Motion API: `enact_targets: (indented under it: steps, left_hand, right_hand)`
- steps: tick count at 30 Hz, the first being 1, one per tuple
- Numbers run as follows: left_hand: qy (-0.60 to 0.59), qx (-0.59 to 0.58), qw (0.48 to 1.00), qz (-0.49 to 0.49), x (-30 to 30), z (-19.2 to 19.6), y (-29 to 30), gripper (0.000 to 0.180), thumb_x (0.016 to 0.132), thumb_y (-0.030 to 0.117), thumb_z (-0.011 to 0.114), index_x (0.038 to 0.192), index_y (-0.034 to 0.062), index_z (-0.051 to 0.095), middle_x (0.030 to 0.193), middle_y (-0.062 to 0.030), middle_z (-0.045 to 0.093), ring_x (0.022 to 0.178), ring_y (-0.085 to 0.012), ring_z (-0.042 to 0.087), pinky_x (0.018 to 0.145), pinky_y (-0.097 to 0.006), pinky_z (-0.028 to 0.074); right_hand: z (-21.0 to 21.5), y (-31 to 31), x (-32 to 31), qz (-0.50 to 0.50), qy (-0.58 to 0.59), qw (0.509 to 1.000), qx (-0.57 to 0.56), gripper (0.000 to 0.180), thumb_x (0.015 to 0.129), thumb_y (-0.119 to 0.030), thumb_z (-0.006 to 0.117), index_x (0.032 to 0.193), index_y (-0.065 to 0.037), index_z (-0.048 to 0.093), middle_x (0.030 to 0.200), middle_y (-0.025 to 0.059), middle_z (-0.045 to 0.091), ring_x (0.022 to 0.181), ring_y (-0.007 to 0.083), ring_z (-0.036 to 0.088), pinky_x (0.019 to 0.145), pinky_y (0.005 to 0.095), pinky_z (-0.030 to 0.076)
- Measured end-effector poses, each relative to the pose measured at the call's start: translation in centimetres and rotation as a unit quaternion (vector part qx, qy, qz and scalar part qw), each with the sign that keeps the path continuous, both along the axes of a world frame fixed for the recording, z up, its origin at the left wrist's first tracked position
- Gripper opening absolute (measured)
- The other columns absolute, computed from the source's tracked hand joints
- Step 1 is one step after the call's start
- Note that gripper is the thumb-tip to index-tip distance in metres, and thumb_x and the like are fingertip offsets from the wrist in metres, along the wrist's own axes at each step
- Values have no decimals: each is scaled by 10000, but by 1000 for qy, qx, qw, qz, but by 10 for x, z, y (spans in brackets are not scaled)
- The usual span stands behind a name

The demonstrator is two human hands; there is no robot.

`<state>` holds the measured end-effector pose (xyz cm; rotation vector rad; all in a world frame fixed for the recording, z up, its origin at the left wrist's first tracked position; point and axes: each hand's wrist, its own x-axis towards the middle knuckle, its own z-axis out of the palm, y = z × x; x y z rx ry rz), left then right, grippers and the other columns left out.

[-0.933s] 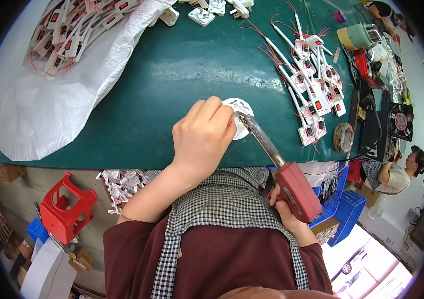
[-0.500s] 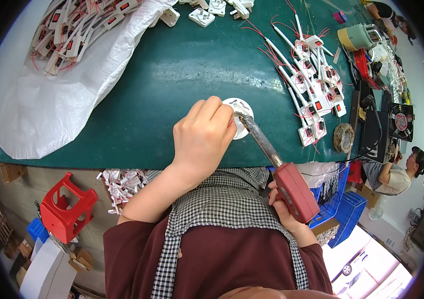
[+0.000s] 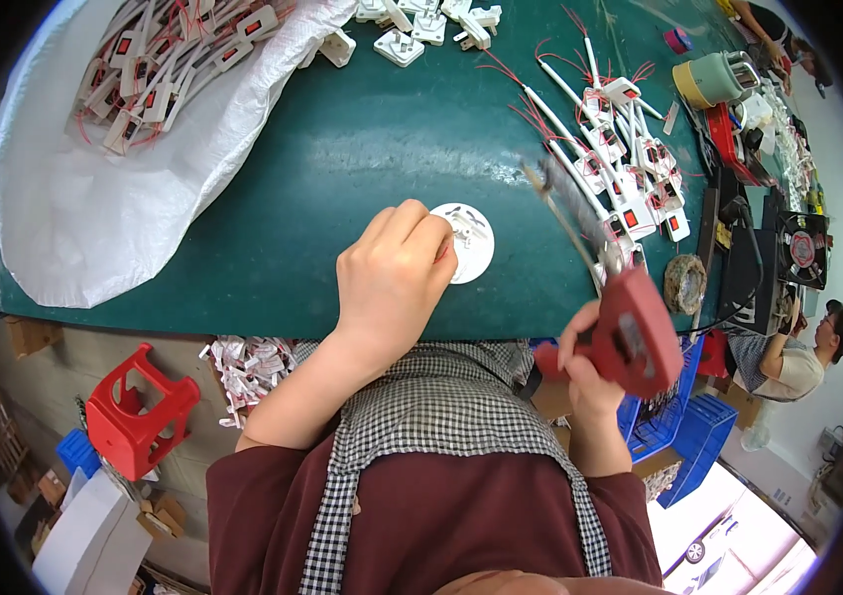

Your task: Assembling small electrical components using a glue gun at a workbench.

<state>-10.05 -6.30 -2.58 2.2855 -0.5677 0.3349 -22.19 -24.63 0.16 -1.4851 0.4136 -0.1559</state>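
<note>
- Right hand gripped red soldering gun; likely hefty, best held by handle.
- Left hand curled at white disc, contents hidden.
- Disc looked light, stiff, rim-holdable.

There is 1 white disc at the left fingers, 1 red soldering gun in the right fingers; left of both, 1 white sack, 1 red stool.

No word, number or sign can be read here. On the red body of the soldering tool there is a paler mark, but it is blurred, so I cannot tell if it is lettering. The round centre of the black fan is likewise too small for reading anything.
</note>
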Motion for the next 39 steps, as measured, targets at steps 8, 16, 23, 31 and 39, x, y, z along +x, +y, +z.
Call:
enact_targets:
  steps: [8,16,23,31,39]
  left_hand:
    - [57,-15,998,-21,4,9,1,102,695,7,681,741,28,593,739,-65,569,685,-240,585,597,-337,462]
    - [106,-112,983,-101,18,-2,12,149,688,11,695,785,29,584,796,-79,561,753,-235,574,654,-344,470]
    - [191,-288,934,-97,18,-21,22,121,700,-49,681,800,-16,623,930,-109,577,907,-191,539,763,-297,438]
    - [-114,-47,987,-101,19,-11,26,213,674,53,697,887,71,696,826,-32,600,838,-215,543,831,-395,419]
    - [31,-28,987,-153,16,12,21,86,689,81,698,771,76,672,770,-14,579,841,-207,540,883,-428,381]
  right_hand:
    - [-45,2,99,211,-190,954,97,867,751,0,730,1448,-69,218,1175,122,561,1081,219,577,875,327,465]
    - [-56,6,98,280,-168,944,-41,1082,713,6,763,1481,-102,8,1121,138,544,1105,281,561,912,405,455]
    - [-73,33,81,114,-324,913,-219,1020,749,-15,752,1472,-72,35,1171,208,551,984,253,623,808,355,527]
    - [-77,37,76,137,-299,923,-202,1107,738,18,742,1467,-123,-79,1061,98,475,1064,273,556,916,430,467]
    - [-76,34,76,143,-299,919,-214,1098,726,28,747,1467,-110,-52,1086,101,492,1072,286,556,930,448,457]
